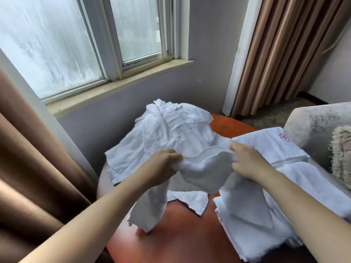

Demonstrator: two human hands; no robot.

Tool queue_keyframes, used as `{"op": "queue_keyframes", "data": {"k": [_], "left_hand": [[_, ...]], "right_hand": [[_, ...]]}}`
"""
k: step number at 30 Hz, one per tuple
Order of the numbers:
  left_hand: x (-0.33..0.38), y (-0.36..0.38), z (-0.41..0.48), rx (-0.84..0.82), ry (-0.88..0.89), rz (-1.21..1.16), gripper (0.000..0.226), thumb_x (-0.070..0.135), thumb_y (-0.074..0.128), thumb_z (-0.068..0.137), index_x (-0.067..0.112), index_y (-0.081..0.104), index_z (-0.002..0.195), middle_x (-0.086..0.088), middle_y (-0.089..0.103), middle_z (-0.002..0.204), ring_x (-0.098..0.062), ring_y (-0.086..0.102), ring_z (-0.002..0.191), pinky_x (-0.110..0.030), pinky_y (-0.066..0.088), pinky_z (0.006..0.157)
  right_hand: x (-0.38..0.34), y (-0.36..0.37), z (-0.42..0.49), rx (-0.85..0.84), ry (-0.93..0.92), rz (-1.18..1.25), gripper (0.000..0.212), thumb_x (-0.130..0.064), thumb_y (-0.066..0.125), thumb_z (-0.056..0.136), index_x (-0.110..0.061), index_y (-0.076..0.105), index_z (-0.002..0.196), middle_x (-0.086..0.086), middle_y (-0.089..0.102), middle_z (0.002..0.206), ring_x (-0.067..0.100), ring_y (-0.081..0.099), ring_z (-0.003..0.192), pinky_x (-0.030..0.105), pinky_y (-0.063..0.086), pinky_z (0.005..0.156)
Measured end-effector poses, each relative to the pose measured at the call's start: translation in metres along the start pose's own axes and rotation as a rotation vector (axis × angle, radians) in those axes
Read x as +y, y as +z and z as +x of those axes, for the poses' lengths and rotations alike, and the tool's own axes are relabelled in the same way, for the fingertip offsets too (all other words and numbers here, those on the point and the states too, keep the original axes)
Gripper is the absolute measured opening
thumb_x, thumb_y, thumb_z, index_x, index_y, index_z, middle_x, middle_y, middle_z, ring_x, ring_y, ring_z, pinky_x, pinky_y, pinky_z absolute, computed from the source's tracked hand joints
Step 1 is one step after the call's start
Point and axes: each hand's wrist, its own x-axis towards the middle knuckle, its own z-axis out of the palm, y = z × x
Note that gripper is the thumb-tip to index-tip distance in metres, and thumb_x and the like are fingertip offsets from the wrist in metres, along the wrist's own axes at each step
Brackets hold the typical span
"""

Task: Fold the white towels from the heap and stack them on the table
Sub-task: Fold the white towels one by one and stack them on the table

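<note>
A white towel (203,171) hangs in the air over the round reddish wooden table (182,236), sagging between my hands with its ends drooping down. My left hand (163,164) grips its top edge on the left, and my right hand (247,160) grips the same edge on the right. Behind it, a heap of crumpled white towels (171,133) lies on the far side of the table. At the right, a stack of folded white towels (296,179) with a small red embroidered mark covers the table's edge.
A grey upholstered armchair (319,120) with a fringed cushion (341,154) stands at the right. Brown curtains (28,168) hang at the left and another set (284,50) at the back right. A window with a stone sill (117,86) is behind the table.
</note>
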Motion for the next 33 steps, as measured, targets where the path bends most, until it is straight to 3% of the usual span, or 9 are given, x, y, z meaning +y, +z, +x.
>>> {"op": "queue_keyframes", "data": {"k": [3, 5, 8, 11, 14, 17, 21, 27, 33], "left_hand": [[0.015, -0.003, 0.008, -0.049, 0.095, -0.026, 0.015, 0.007, 0.055, 0.067, 0.009, 0.069, 0.073, -0.003, 0.064, 0.072, -0.023, 0.059, 0.064, -0.023, 0.037, 0.056], [0.023, -0.005, 0.010, -0.078, 0.132, -0.040, 0.021, 0.003, 0.057, 0.069, 0.011, 0.073, 0.080, -0.002, 0.068, 0.077, -0.022, 0.062, 0.069, -0.030, 0.045, 0.060], [0.023, -0.010, 0.007, 0.006, 0.131, -0.027, 0.030, 0.002, 0.061, 0.066, 0.019, 0.076, 0.086, 0.004, 0.070, 0.081, -0.016, 0.063, 0.069, -0.026, 0.046, 0.057], [0.015, -0.016, 0.001, 0.046, 0.039, 0.078, 0.019, 0.006, 0.056, 0.063, 0.015, 0.069, 0.074, 0.001, 0.063, 0.069, -0.026, 0.056, 0.061, -0.029, 0.037, 0.048], [0.008, -0.011, -0.009, 0.080, -0.046, 0.134, 0.006, 0.007, 0.061, 0.059, 0.012, 0.057, 0.061, -0.002, 0.055, 0.062, -0.031, 0.052, 0.056, -0.028, 0.029, 0.048], [0.005, -0.001, -0.020, 0.040, -0.198, 0.083, 0.020, 0.012, 0.066, 0.070, 0.013, 0.048, 0.062, 0.001, 0.051, 0.069, -0.030, 0.052, 0.066, -0.033, 0.036, 0.053], [-0.002, 0.007, -0.030, 0.017, -0.298, 0.018, 0.011, 0.011, 0.067, 0.069, 0.005, 0.062, 0.078, -0.001, 0.056, 0.081, -0.024, 0.054, 0.076, -0.039, 0.045, 0.065], [-0.007, -0.001, -0.031, -0.007, -0.231, -0.223, 0.023, 0.013, 0.080, 0.068, 0.011, 0.056, 0.071, 0.006, 0.049, 0.072, -0.013, 0.047, 0.069, -0.030, 0.037, 0.063], [-0.017, -0.010, -0.030, -0.022, -0.205, 0.020, 0.025, 0.007, 0.064, 0.071, 0.021, 0.045, 0.064, 0.002, 0.051, 0.069, -0.024, 0.050, 0.069, -0.030, 0.033, 0.059]], "right_hand": [[-0.026, 0.023, -0.007, -0.192, -0.162, 0.029, 0.080, -0.018, 0.068, 0.071, -0.024, 0.034, 0.144, -0.001, 0.041, 0.138, 0.021, 0.034, 0.133, 0.038, 0.031, 0.109], [-0.047, 0.035, -0.008, -0.186, -0.262, -0.024, 0.081, -0.031, 0.072, 0.071, -0.030, 0.033, 0.142, -0.006, 0.040, 0.136, 0.017, 0.028, 0.135, 0.050, 0.014, 0.117], [-0.069, 0.037, -0.007, -0.122, -0.315, 0.000, 0.012, -0.032, 0.058, 0.080, -0.031, 0.047, 0.082, -0.002, 0.060, 0.096, 0.024, 0.054, 0.106, 0.040, 0.033, 0.100], [-0.072, 0.032, -0.004, -0.024, -0.282, 0.084, 0.021, -0.035, 0.042, 0.074, -0.023, 0.032, 0.059, 0.006, 0.057, 0.070, 0.031, 0.052, 0.075, 0.033, 0.028, 0.058], [-0.074, 0.028, -0.003, 0.105, -0.279, 0.085, 0.023, -0.018, 0.051, 0.081, -0.017, 0.037, 0.063, 0.000, 0.050, 0.064, 0.030, 0.050, 0.071, 0.033, 0.032, 0.059], [-0.076, 0.023, -0.002, 0.210, -0.290, 0.170, 0.009, -0.016, 0.046, 0.074, -0.009, 0.050, 0.071, 0.007, 0.058, 0.069, 0.033, 0.053, 0.071, 0.037, 0.040, 0.061], [-0.073, 0.017, 0.001, 0.254, -0.306, 0.226, 0.005, -0.008, 0.050, 0.074, -0.010, 0.052, 0.070, 0.006, 0.058, 0.065, 0.032, 0.053, 0.068, 0.041, 0.046, 0.061], [-0.064, 0.006, 0.008, 0.290, -0.276, 0.242, 0.009, -0.002, 0.053, 0.076, -0.010, 0.058, 0.073, 0.006, 0.060, 0.067, 0.031, 0.054, 0.068, 0.039, 0.045, 0.059], [-0.060, -0.015, 0.014, 0.332, -0.236, 0.188, 0.010, -0.006, 0.054, 0.079, -0.013, 0.061, 0.075, 0.005, 0.061, 0.070, 0.030, 0.054, 0.070, 0.038, 0.048, 0.060]]}}
